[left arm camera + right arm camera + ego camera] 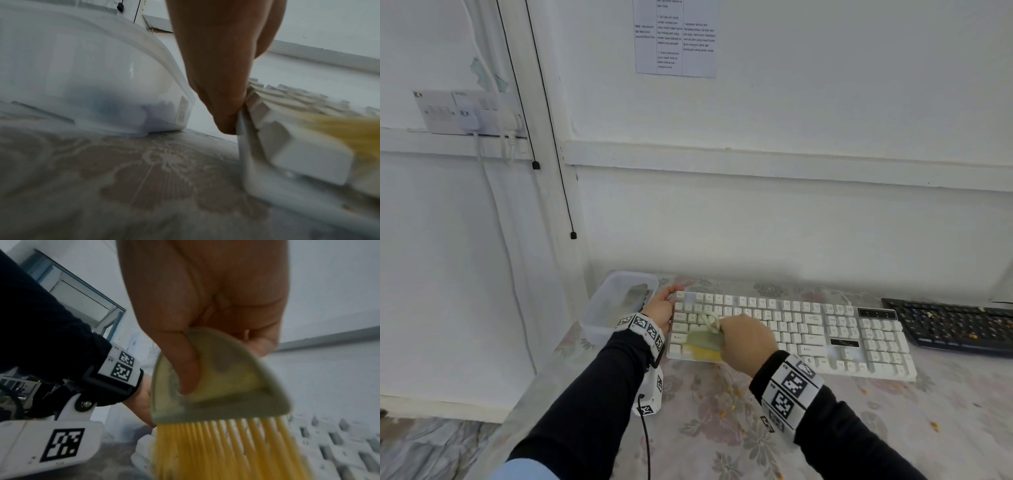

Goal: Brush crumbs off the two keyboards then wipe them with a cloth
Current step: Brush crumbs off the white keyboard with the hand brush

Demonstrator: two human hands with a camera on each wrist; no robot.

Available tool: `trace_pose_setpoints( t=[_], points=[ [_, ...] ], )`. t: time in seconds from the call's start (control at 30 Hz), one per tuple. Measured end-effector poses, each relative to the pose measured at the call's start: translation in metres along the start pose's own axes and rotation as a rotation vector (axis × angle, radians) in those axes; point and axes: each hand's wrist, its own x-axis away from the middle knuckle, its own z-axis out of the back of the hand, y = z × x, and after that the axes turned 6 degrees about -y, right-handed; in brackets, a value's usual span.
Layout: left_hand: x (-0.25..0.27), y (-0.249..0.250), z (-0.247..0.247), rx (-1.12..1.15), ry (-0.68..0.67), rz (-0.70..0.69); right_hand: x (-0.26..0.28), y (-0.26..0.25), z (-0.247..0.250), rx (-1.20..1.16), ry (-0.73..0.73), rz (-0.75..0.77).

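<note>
A white keyboard [808,334] lies on the flowered tablecloth. My right hand [746,339] grips a small brush [705,342] with a pale green handle [216,378] and yellow bristles [226,447], which rest on the keyboard's near left keys. My left hand [661,308] holds the keyboard's left edge [244,146], thumb side against its end. A black keyboard [955,325] strewn with yellow crumbs sits at the far right.
A clear plastic tub [616,305] with a dark cloth inside stands just left of the white keyboard, at the table's corner. Yellow crumbs [732,406] lie scattered on the tablecloth [722,428] in front. The wall is close behind.
</note>
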Motion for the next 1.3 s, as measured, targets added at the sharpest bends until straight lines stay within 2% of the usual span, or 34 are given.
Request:
trace_pose_setpoints(
  t=[0.17,0.37,0.57,0.73,0.93,1.17,1.3],
  points=[
    [0.0,0.001,0.0,0.006,0.009,-0.021,0.002,-0.004,0.011,-0.048,0.122,0.049],
    [-0.004,-0.002,0.003,-0.03,-0.005,-0.009,-0.001,-0.003,-0.013,0.023,-0.046,0.08],
    [-0.005,-0.004,0.005,-0.023,-0.02,-0.02,-0.003,0.003,-0.003,-0.083,0.083,0.052],
    [-0.008,-0.004,0.005,-0.026,-0.015,-0.013,0.0,-0.005,-0.013,-0.074,-0.021,0.101],
    [-0.011,-0.007,0.007,-0.064,-0.003,-0.007,-0.01,0.0,-0.002,-0.269,0.164,0.041],
    [-0.008,-0.004,0.006,-0.045,-0.011,-0.003,-0.006,-0.005,-0.029,-0.385,0.026,0.086],
    [-0.008,-0.005,0.005,-0.077,0.016,-0.012,-0.007,-0.008,-0.013,-0.486,0.13,0.042]
  ],
)
